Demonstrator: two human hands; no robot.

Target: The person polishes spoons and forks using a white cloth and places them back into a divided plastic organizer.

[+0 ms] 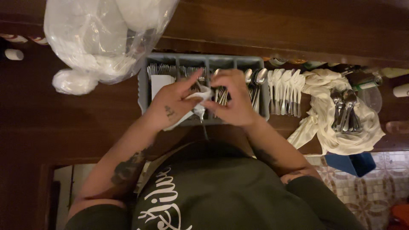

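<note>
Mid-frame, napkin [199,97] w/ a utensil [203,123] is pinched shut by left hand [170,106]; forks [221,94] gripped by right hand [233,100] over tray [145,91]. Utensil could be dropped if wrap loosens.

Plastic bag [102,38] overhanging cutlery tray [145,85].

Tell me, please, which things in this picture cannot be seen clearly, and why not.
- Head view: what the left hand wipes inside the white cloth is wrapped; only a thin metal end hangs out.
- Right hand: its fingers cover the cutlery bundle, so the kind is unclear.
- Grey cutlery tray: both hands hide its middle compartments.
- Plastic bag: contents blurred, cut by the top edge.
</note>
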